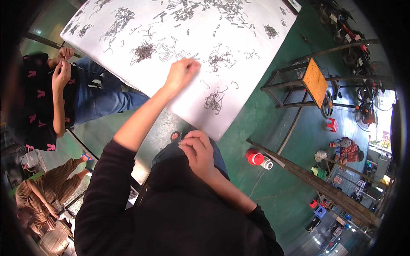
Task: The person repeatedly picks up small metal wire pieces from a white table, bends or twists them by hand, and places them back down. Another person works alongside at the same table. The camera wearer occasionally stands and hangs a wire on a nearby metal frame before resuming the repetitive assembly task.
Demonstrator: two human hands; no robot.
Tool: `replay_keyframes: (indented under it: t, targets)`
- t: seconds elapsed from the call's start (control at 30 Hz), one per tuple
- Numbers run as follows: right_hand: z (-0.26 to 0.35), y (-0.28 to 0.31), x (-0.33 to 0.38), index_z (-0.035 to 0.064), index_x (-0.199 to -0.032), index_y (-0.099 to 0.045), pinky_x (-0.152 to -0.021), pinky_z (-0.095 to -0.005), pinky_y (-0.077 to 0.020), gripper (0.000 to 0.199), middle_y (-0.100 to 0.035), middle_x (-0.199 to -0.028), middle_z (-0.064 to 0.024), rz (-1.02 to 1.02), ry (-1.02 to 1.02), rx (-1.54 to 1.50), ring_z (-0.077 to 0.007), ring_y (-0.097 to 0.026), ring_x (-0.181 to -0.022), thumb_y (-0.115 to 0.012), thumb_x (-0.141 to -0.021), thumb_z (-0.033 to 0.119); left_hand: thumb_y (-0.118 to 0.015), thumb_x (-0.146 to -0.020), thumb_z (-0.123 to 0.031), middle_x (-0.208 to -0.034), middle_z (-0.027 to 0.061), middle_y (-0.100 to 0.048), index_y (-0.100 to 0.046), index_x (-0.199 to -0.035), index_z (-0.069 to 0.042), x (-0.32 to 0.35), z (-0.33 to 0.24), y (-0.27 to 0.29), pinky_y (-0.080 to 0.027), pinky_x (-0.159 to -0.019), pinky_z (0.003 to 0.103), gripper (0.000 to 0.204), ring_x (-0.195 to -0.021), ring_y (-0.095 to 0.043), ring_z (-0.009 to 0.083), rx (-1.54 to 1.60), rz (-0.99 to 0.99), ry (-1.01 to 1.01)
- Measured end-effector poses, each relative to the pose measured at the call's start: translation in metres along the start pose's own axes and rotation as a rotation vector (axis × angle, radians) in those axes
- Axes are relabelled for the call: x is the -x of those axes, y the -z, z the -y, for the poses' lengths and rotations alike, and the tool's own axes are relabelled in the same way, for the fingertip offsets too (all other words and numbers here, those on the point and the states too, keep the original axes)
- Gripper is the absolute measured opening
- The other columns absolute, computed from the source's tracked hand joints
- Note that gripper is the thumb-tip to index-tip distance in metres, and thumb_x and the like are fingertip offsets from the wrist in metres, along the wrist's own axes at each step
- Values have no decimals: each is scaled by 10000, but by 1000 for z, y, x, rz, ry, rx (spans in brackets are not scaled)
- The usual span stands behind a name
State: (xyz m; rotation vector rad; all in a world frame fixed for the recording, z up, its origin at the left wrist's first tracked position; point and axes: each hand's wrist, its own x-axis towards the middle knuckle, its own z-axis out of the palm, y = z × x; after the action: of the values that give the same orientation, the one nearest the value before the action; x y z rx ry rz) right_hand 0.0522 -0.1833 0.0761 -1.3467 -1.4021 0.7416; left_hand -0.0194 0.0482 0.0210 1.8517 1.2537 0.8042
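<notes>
My left hand point(182, 76) is over the white-topped table point(188, 113), its fingers drawn together just left of a pile of dark bent wire hooks point(218, 59). The fingertips are slightly blurred, and whatever they may hold is hidden. Close to my body, below the table's near corner, my right hand point(200, 154) pinches a small, thin, shiny piece point(181, 137) between thumb and fingers; its exact kind is too small to tell. A loose tangle of bent wires point(215, 101) lies near that corner. Short grey strips point(171, 52) lie scattered beyond my left hand.
A co-worker's hands point(62, 70) are raised at the table's left side. More wire piles point(143, 52) and strips point(183, 10) cover its far part. To the right stand a wooden-topped stool point(314, 83), a red container point(254, 157) and a long rail point(316, 183).
</notes>
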Motion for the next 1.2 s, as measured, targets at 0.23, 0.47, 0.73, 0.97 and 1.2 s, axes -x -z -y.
replay_keyframes:
  t: [0.23, 0.47, 0.73, 0.97, 1.2]
  targets:
    - [6, -10, 7, 39, -842, -627, -653, -320, -459, 61, -560, -916, -68, -155, 37, 51, -227, -564, -785, -685, -826, 49, -677, -881, -102, -839, 31, -690, -678, -971, 7, 160, -59, 63, -498, -674, 224, 141, -731, -607, 70, 579, 144, 361]
    - [12, -22, 14, 60, -845, -629, -679, -336, -440, 73, -567, -932, -58, -158, 61, 81, -230, -561, -793, -694, -815, 75, -667, -887, -78, -851, 29, -695, -674, -975, 5, 203, -74, 82, -499, -607, 212, 121, -735, -623, 59, 564, 85, 330]
    - [13, -21, 10, 95, -872, -627, -688, -346, -395, 104, -577, -943, -18, -110, 119, 206, -199, -563, -803, -704, -810, 128, -669, -857, -33, -880, 71, -696, -685, -939, 1, 211, -84, 81, -502, -640, 239, 91, -735, -632, 101, 343, -54, 173]
    - [-9, 23, -37, 67, -1073, -602, -739, -307, -494, 296, -587, -1007, -81, 177, 40, 159, -228, -612, -829, -719, -803, 98, -694, -780, 54, -916, 92, -663, -683, -903, -9, 208, -77, 71, -500, -731, 295, 139, -820, -630, 197, 190, -225, -28]
    - [-154, 124, -250, 38, -942, -648, -760, -385, -483, 124, -635, -961, -123, 158, 33, 730, -315, -617, -874, -598, -878, 131, -697, -760, 61, -894, 102, -671, -680, -875, -9, 212, -68, 62, -503, -747, 322, 136, -846, -638, 241, 163, -293, -20]
